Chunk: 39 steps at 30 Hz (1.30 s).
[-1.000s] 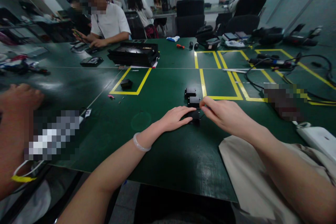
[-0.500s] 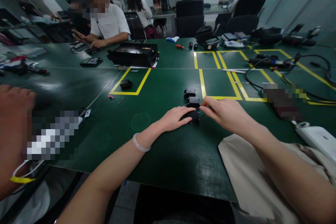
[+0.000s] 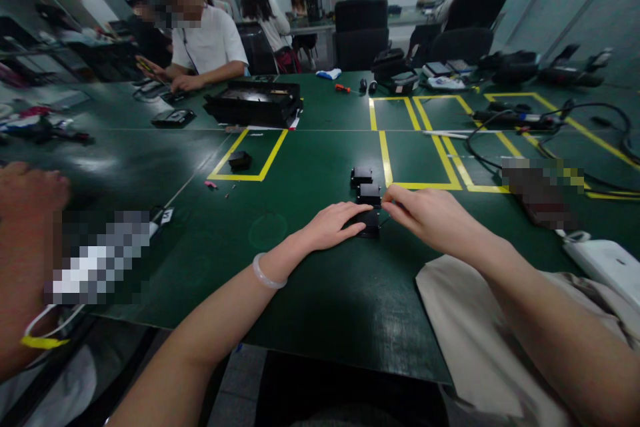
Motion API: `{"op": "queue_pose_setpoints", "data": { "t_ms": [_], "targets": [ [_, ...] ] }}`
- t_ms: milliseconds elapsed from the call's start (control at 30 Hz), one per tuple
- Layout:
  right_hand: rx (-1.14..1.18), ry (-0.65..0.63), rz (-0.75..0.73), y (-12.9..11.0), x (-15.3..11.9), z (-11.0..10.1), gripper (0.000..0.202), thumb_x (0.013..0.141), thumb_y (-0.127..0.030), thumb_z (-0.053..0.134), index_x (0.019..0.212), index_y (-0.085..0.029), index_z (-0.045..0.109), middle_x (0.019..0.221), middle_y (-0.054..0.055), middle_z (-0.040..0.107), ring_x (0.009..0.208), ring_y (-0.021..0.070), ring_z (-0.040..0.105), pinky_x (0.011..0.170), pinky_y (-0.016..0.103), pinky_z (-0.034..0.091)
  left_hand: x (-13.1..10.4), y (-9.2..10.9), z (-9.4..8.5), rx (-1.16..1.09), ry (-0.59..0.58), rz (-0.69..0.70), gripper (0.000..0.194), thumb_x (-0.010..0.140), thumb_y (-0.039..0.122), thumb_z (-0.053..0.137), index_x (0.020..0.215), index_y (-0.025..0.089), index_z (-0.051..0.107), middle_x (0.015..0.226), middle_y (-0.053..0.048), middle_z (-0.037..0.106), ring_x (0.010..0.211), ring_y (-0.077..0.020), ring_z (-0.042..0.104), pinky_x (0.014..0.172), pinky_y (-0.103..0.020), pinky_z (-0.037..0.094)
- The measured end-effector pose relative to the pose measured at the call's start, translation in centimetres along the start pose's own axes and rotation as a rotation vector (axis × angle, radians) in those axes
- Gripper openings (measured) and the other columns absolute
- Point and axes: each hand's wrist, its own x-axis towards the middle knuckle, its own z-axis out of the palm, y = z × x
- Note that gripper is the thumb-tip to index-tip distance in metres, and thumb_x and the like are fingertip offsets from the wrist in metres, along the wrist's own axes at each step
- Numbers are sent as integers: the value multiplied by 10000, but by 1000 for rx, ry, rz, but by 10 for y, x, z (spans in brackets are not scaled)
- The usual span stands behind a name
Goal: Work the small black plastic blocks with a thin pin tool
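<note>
A boxy black block sits on our smooth, glossy green worktop; our left hand grips it, thumb and fingers parted around it. Just right of the block, our right hand pinches its fingertips together.

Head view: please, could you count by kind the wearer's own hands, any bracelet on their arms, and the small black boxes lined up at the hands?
Small black boxes: 3
Hands: 2
Bracelet: 1
Total: 6

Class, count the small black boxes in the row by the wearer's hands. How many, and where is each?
3: the far box, the middle box just nearer, and the near box, partly covered by the left hand. Others could be hidden under that hand.
</note>
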Motion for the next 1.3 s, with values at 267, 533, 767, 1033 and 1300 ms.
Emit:
{"op": "queue_pose_setpoints", "data": {
  "t_ms": [267, 533, 767, 1033, 1300],
  "targets": [
    [38, 57, 60, 6, 2, 0, 268, 960, -411, 378, 951, -206, 550, 707, 25, 634, 609, 173, 554, 537, 270, 269, 0, -1, 1, -2, -4, 11, 449, 1002, 457, 351, 1403, 260, 402, 1301, -69, 558, 1151, -234, 537, 991, -395, 409],
    [101, 63, 28, 7, 3, 0, 198, 951, -326, 376, 1036, -210, 511, 740, 14, 638, 601, 157, 550, 537, 261, 278, 0, 0, 0, -14, -3, 3, 449, 1001, 453, 353, 1409, 270, 397, 1306, -65, 555, 1148, -235, 537, 982, -390, 416],
    [37, 66, 20, 7, 2, 2, 236, 959, -370, 371, 964, -209, 544, 682, 18, 625, 584, 165, 548, 531, 265, 261, 0, 0, 0, -16, -5, 1, 448, 1000, 458, 349, 1404, 270, 402, 1306, -66, 555, 1146, -234, 539, 981, -393, 420],
    [23, 71, 54, 6, 3, 2, 269, 966, -402, 353, 967, -206, 538, 703, 30, 634, 614, 185, 570, 538, 274, 270, 0, 1, -1, -5, -2, 0, 448, 996, 456, 362, 1400, 267, 406, 1296, -67, 562, 1148, -238, 539, 987, -399, 414],
    [101, 58, -5, 3, 1, 1, 228, 969, -332, 344, 1035, -202, 519, 735, 23, 637, 583, 158, 539, 541, 266, 296, 0, 1, -1, -10, 1, 6, 447, 996, 453, 363, 1401, 270, 402, 1305, -66, 559, 1155, -239, 538, 990, -399, 412]
  ]
}}
